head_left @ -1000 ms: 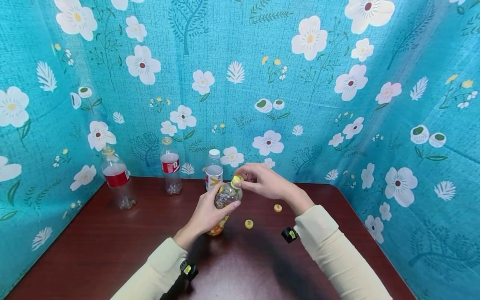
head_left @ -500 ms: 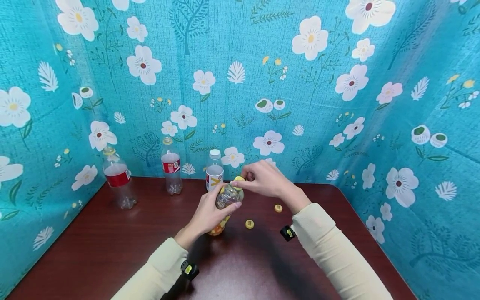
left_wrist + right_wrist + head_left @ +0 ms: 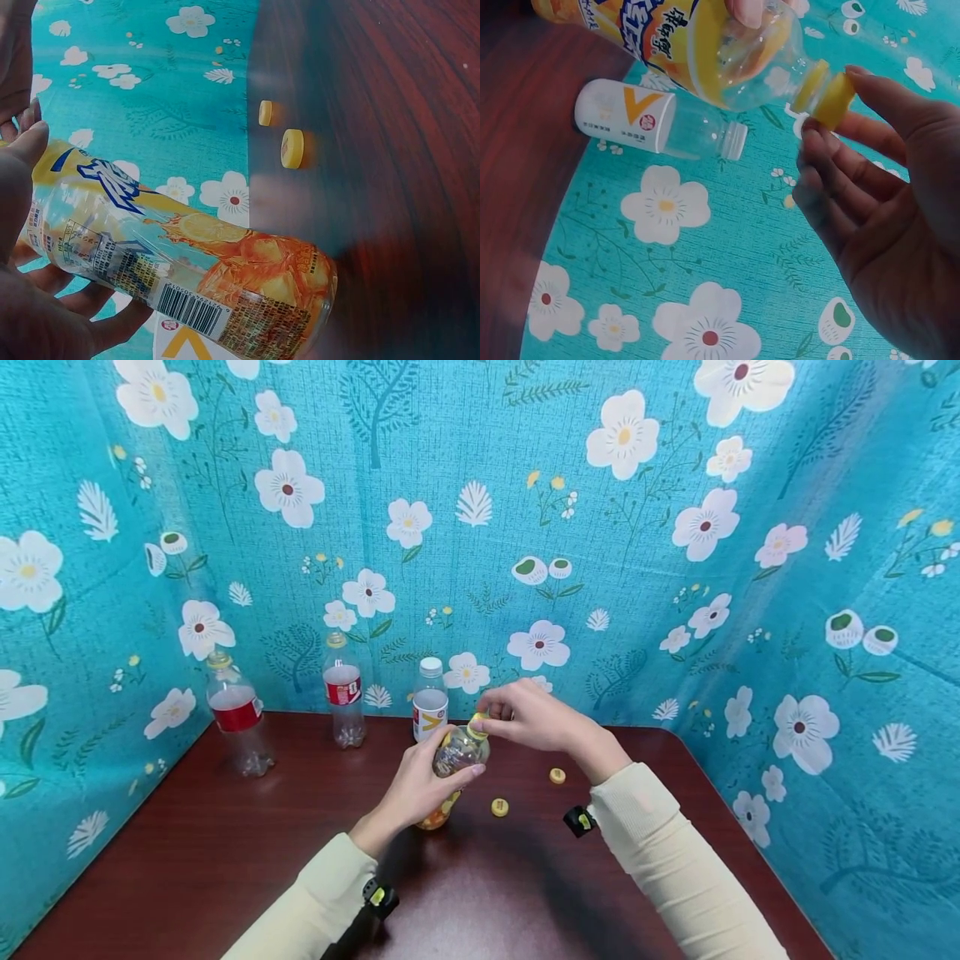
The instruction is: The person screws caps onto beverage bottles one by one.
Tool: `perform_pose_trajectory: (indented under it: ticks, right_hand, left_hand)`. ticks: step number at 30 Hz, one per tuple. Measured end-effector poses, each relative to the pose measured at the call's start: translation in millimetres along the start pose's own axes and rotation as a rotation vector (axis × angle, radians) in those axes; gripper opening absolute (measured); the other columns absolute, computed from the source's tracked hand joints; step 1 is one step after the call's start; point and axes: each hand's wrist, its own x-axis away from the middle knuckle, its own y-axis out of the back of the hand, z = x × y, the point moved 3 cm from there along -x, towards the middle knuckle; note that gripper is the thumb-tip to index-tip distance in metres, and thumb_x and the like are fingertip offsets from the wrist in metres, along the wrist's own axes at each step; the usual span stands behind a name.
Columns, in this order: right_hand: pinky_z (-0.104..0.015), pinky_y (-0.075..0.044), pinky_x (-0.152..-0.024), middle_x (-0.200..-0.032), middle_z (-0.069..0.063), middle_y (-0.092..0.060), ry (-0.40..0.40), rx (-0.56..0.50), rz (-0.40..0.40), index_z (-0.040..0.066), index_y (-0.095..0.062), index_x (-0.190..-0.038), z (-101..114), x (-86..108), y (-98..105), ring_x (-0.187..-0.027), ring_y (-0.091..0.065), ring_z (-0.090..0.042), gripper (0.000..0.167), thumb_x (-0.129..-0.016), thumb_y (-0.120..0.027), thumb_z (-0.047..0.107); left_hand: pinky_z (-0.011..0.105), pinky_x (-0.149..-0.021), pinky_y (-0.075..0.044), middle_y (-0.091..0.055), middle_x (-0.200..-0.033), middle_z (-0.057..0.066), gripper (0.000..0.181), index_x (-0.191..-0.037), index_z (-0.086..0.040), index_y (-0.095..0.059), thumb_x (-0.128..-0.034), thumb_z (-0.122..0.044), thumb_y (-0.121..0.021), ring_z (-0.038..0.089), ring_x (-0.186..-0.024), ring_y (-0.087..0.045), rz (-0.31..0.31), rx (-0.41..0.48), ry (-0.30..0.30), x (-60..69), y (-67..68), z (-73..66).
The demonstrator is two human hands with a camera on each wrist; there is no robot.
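Note:
My left hand grips a clear plastic drink bottle round its upper body. The bottle has a yellow and orange label and leans to the right, above the table. At its mouth, the thumb and fingers of my right hand pinch the yellow bottle cap. In the right wrist view a narrow gap shows between this cap and the yellow ring on the neck. Two loose yellow caps lie on the table, one nearer and one farther right.
A white-capped bottle with a white label stands right behind the held bottle. Two clear bottles with red labels stand at the back left, one by the curtain and one near the table's left edge. A floral curtain encloses the dark red table.
My right hand has shifted slightly at the bottle's mouth, its fingers turning about the cap. The left hand and the bottle have barely moved.

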Motion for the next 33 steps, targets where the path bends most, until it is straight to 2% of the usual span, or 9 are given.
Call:
perform_pose_trajectory:
  ticks: [4, 8, 13, 21, 24, 27, 29, 31, 33]
  right_hand:
    - [-0.026, -0.055, -0.072, -0.095, 0.003, -0.070, 0.072, 0.002, 0.034, 0.008, -0.075, -0.117, 2.0, 2.0, 3.5, -0.078, -0.063, -0.009, 0.022, -0.099, -0.071, 0.020]
    - [-0.025, -0.057, -0.082, -0.101, 0.002, -0.068, 0.093, -0.036, 0.074, 0.007, -0.075, -0.122, 3.7, 3.7, 7.5, -0.087, -0.067, -0.008, 0.025, -0.098, -0.071, 0.014]
    - [-0.025, -0.057, -0.085, -0.098, 0.003, -0.066, 0.087, -0.051, 0.096, 0.008, -0.075, -0.123, 4.8, 3.4, 9.4, -0.089, -0.068, -0.008, 0.027, -0.096, -0.073, 0.010]
    - [-0.032, -0.059, -0.087, -0.112, -0.004, -0.068, 0.080, 0.002, 0.124, 0.008, -0.072, -0.128, 7.1, 2.2, 7.1, -0.100, -0.071, -0.015, 0.031, -0.097, -0.070, 0.009]
    - [-0.035, -0.059, -0.086, -0.118, -0.007, -0.071, 0.058, 0.026, 0.102, 0.005, -0.070, -0.130, 7.5, 1.7, 7.5, -0.096, -0.073, -0.015, 0.033, -0.098, -0.071, 0.015]
    - [-0.032, -0.060, -0.077, -0.104, -0.005, -0.075, 0.023, 0.057, 0.059, 0.003, -0.072, -0.124, 7.4, 0.0, 8.1, -0.082, -0.071, -0.012, 0.033, -0.097, -0.073, 0.023]
    - [-0.027, -0.056, -0.066, -0.087, 0.000, -0.074, 0.011, 0.072, 0.034, 0.004, -0.075, -0.116, 7.4, -1.2, 7.4, -0.069, -0.066, -0.008, 0.029, -0.097, -0.074, 0.026]
    - [-0.023, -0.047, -0.055, -0.069, 0.004, -0.065, 0.016, 0.080, 0.025, 0.007, -0.076, -0.103, 7.7, -2.8, 5.8, -0.057, -0.055, -0.005, 0.020, -0.096, -0.074, 0.025]
    - [-0.022, -0.038, -0.050, -0.061, 0.006, -0.057, 0.025, 0.076, 0.025, 0.010, -0.075, -0.094, 8.0, -3.8, 4.2, -0.051, -0.045, -0.004, 0.014, -0.097, -0.074, 0.023]
  left_hand:
    - [0.035, -0.083, -0.058, -0.067, -0.120, 0.000, 0.065, -0.140, -0.022, -0.055, -0.0856, -0.042, -0.083, 0.015, -0.101, -0.065, -0.004, -0.004, -0.006, -0.5, 0.8, 0.2]
    - [0.035, -0.084, -0.057, -0.067, -0.121, 0.000, 0.064, -0.140, -0.023, -0.055, -0.0857, -0.042, -0.083, 0.015, -0.102, -0.064, -0.005, -0.003, -0.009, -0.8, 1.1, 1.3]
    - [0.035, -0.084, -0.058, -0.066, -0.121, -0.001, 0.064, -0.140, -0.024, -0.055, -0.0858, -0.042, -0.083, 0.015, -0.102, -0.064, 0.000, -0.004, -0.006, -1.2, 0.3, 2.6]
    - [0.036, -0.085, -0.058, -0.066, -0.122, -0.001, 0.066, -0.142, -0.022, -0.054, -0.0862, -0.041, -0.083, 0.016, -0.104, -0.064, -0.003, 0.003, -0.002, -0.5, 1.0, 3.9]
    - [0.037, -0.086, -0.059, -0.066, -0.123, -0.001, 0.068, -0.144, -0.020, -0.053, -0.0866, -0.041, -0.083, 0.017, -0.104, -0.064, 0.000, 0.010, 0.000, -0.5, 1.4, 4.3]
    - [0.037, -0.085, -0.059, -0.066, -0.124, 0.000, 0.069, -0.145, -0.020, -0.052, -0.0869, -0.042, -0.082, 0.016, -0.104, -0.064, -0.005, 0.007, 0.004, -0.4, 1.8, 4.4]
    - [0.037, -0.085, -0.059, -0.065, -0.124, 0.000, 0.069, -0.146, -0.021, -0.051, -0.0873, -0.042, -0.082, 0.016, -0.104, -0.064, -0.006, 0.005, 0.003, -0.1, 1.8, 3.9]
    - [0.036, -0.084, -0.058, -0.066, -0.124, 0.000, 0.068, -0.145, -0.023, -0.052, -0.0872, -0.043, -0.082, 0.016, -0.104, -0.064, -0.003, 0.006, 0.005, 0.1, 1.4, 3.8]
    - [0.035, -0.084, -0.058, -0.066, -0.123, -0.001, 0.065, -0.143, -0.024, -0.053, -0.0872, -0.043, -0.082, 0.016, -0.103, -0.064, 0.001, 0.009, 0.001, 0.0, 0.9, 3.4]
